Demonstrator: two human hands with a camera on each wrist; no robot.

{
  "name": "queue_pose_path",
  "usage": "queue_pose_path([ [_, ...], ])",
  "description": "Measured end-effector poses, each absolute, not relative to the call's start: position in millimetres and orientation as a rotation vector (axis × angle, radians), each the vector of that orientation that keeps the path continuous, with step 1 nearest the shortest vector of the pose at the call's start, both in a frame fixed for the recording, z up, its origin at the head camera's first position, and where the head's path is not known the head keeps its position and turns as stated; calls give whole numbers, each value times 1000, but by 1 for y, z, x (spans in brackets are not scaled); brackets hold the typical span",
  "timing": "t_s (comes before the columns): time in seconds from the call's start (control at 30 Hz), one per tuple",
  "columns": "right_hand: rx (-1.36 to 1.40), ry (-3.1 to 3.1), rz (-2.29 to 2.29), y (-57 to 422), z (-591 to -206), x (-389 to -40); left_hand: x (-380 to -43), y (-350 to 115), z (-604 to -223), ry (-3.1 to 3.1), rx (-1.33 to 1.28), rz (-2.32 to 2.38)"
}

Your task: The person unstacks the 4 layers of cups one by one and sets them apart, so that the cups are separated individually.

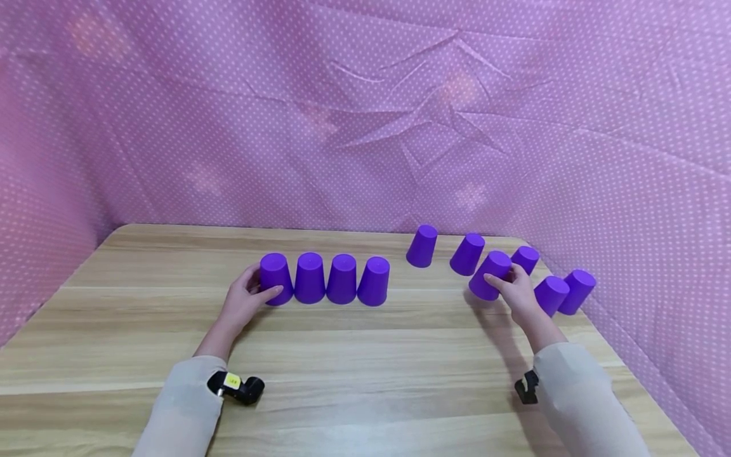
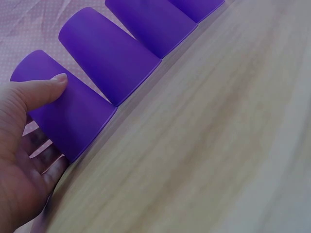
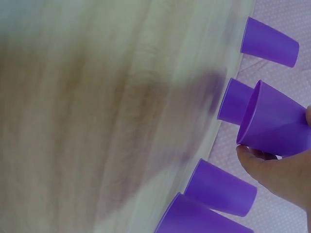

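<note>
Purple cups stand upside down in a row on the table, and my left hand (image 1: 242, 303) grips the leftmost cup (image 1: 275, 273). In the left wrist view the thumb (image 2: 46, 92) lies on that cup's near side, with the other fingers behind it; its rim is down on the wood, against the neighbouring cup (image 2: 109, 56). At the right, my right hand (image 1: 521, 297) holds another purple cup (image 1: 490, 270), mouth down and slightly tilted. The right wrist view shows this cup (image 3: 277, 121) raised off the table, thumb and fingers around it.
Several more upside-down cups stand loosely around the right hand, among them a back cup (image 1: 422, 246), one beside it (image 1: 467, 254) and one near the right edge (image 1: 578, 292). The wooden table (image 1: 354, 381) meets a pink dotted cloth (image 1: 365, 127) at the back and sides.
</note>
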State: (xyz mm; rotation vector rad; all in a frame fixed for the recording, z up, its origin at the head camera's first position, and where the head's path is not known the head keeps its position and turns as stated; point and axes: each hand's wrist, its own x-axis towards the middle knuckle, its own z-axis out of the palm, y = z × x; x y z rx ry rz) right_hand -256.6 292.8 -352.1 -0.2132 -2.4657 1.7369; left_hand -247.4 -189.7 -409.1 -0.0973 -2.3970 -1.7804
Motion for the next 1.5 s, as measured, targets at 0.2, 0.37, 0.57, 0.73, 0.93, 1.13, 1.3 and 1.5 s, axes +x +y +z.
queue_pose_path([
  [0.2, -289, -2477, 1709, 298, -356, -258, -246, -188, -408, -2388, -98, -1799],
  [0.37, -285, -2454, 1722, 309, -370, -265, -245, -188, -407, -2384, -93, -1807],
  [0.57, -344, -2460, 1746, 310, -369, -264, -246, -188, -409, -2376, -96, -1801],
  [0.73, -396, -2420, 1768, 312, -373, -267, -246, -188, -409, -2384, -89, -1796],
  [0.93, -396, -2359, 1835, 330, -399, -284, -247, -189, -410, -2396, -94, -1786],
  [1.13, -378, -2391, 1807, 334, -402, -285, -247, -190, -409, -2414, -90, -1782],
  [1.3, -370, -2451, 1751, 323, -386, -271, -247, -190, -407, -2416, -94, -1784],
  [1.5, -352, -2459, 1749, 319, -379, -264, -246, -190, -408, -2419, -95, -1795],
])
